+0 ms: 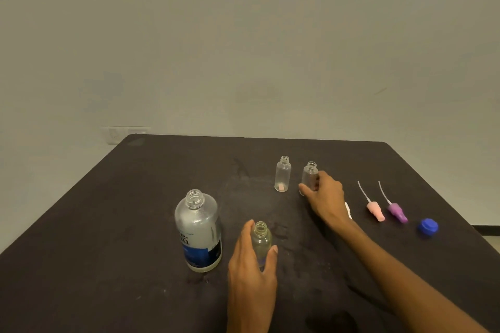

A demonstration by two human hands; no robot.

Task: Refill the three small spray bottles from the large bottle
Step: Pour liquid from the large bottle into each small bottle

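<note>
The large clear bottle (198, 230) with a blue label stands uncapped on the dark table (135, 197). Just right of it, my left hand (251, 265) wraps around a small open bottle (261, 238) standing on the table. Farther back, my right hand (323, 197) grips a second small open bottle (310, 176). A third small open bottle (283, 173) stands free to its left, with a pinkish spot at its base.
To the right lie a pink spray top (374, 209) and a purple spray top (396, 211), each with a dip tube. A white piece (348, 209) peeks out behind my right wrist. A blue cap (428, 227) lies at the far right.
</note>
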